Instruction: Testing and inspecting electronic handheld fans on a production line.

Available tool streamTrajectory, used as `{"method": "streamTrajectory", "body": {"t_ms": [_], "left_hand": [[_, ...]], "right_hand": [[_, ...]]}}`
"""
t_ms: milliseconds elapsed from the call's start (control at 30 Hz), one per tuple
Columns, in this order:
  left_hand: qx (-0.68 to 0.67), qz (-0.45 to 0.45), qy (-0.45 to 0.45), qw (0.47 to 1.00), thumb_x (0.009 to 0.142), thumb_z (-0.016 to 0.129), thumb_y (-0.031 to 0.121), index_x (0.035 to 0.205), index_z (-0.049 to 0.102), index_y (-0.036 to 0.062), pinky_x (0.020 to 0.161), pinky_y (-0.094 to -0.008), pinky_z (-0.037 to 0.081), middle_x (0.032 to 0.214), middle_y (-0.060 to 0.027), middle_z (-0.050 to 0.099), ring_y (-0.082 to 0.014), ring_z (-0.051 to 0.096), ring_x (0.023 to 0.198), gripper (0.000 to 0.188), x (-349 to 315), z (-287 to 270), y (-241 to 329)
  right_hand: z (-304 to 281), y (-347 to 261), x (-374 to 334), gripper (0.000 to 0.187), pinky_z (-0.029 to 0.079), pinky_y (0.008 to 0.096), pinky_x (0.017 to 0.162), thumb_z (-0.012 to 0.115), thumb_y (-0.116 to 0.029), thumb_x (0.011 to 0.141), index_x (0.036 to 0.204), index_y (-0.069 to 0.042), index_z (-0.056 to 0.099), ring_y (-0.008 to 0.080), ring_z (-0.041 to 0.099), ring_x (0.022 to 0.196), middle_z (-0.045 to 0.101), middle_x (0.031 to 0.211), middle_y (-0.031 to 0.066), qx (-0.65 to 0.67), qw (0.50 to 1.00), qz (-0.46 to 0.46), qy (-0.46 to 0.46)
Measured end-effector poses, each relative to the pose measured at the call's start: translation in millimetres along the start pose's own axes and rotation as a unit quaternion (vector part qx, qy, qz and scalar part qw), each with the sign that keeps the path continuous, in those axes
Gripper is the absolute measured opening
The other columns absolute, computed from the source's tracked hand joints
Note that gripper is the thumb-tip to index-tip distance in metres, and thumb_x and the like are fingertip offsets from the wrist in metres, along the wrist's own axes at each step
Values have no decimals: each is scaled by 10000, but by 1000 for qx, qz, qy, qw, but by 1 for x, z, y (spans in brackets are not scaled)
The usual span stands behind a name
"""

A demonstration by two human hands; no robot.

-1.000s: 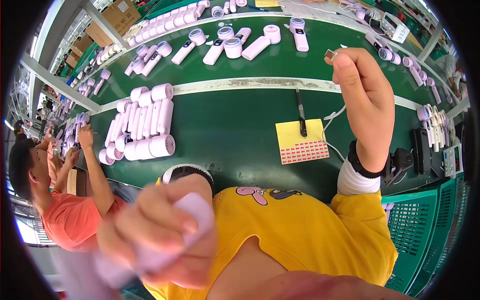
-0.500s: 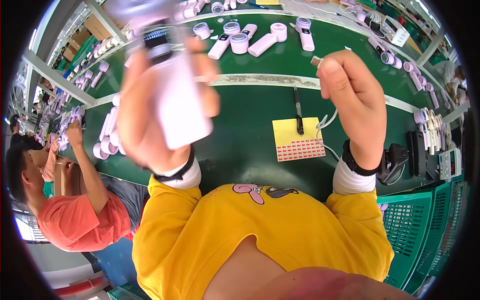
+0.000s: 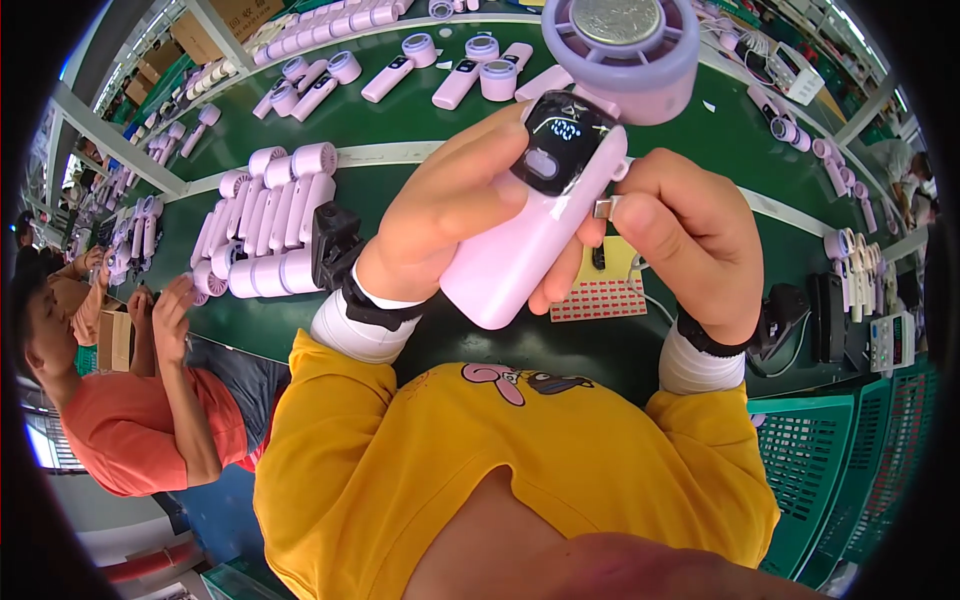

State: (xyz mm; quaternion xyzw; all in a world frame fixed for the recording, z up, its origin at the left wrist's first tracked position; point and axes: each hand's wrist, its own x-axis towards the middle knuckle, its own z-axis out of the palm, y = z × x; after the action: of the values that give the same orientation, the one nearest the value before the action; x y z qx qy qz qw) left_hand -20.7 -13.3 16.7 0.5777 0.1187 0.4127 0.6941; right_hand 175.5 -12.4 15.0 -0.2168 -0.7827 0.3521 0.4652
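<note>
My left hand (image 3: 450, 200) is closed round a lilac handheld fan (image 3: 500, 262), which tilts with its round head up to the right. The black display panel (image 3: 563, 143) on the fan is lit. My right hand (image 3: 690, 225) pinches a USB plug (image 3: 604, 208) on a pale cable. The plug's metal end points at the side of the fan's handle, close beside it; whether it touches cannot be made out. Below the hands, a yellow pad (image 3: 610, 275) with rows of red marks lies on the green table, partly hidden by my fingers.
Several lilac fans (image 3: 285, 205) lie stacked at the left, and more stand across the far green bench (image 3: 400, 115). A small meter (image 3: 892, 340) sits at the right, above green crates (image 3: 805, 465). At the left a co-worker in an orange shirt (image 3: 150, 430) sits close by.
My left hand has swung the fan rightward and tilted it, and its display has come into view. My right hand has lowered slightly with the plug, which is now beside the fan.
</note>
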Motion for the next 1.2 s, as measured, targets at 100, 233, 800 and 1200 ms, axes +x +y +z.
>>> {"method": "streamTrajectory", "body": {"t_ms": [100, 233, 800, 1200], "left_hand": [[-34, -1, -12, 999, 790, 379, 125, 1026, 384, -43, 478, -299, 477, 816, -152, 552, -227, 575, 571, 289, 0, -3, -3], [17, 72, 43, 996, 746, 418, 31, 1012, 389, -39, 492, -311, 489, 908, -188, 517, -239, 579, 640, 276, 2, -7, -10], [142, 188, 118, 965, 716, 430, -7, 1172, 259, -67, 508, -276, 464, 932, -188, 465, -213, 534, 666, 490, 4, 5, -18], [163, 269, 205, 927, 740, 391, 4, 1118, 293, -5, 511, -296, 478, 900, -163, 504, -191, 547, 617, 390, -19, -17, 16]], "right_hand": [[0, 0, -1, 167, 346, 218, 465, 516, -154, 860, 763, -19, 521, 93, 437, 512, 512, 603, 28, -52, 999, 1, 2], [15, 5, 8, 162, 352, 226, 456, 508, -153, 862, 767, -23, 519, 110, 455, 499, 524, 584, 37, -97, 994, -18, 47], [3, 11, 6, 140, 317, 186, 497, 549, -132, 845, 785, -6, 555, 35, 401, 551, 494, 618, -28, -53, 993, 32, 100], [-1, 0, -1, 107, 279, 170, 521, 551, -86, 836, 808, 18, 551, 31, 374, 598, 498, 698, -21, -51, 983, 15, 176]]}}
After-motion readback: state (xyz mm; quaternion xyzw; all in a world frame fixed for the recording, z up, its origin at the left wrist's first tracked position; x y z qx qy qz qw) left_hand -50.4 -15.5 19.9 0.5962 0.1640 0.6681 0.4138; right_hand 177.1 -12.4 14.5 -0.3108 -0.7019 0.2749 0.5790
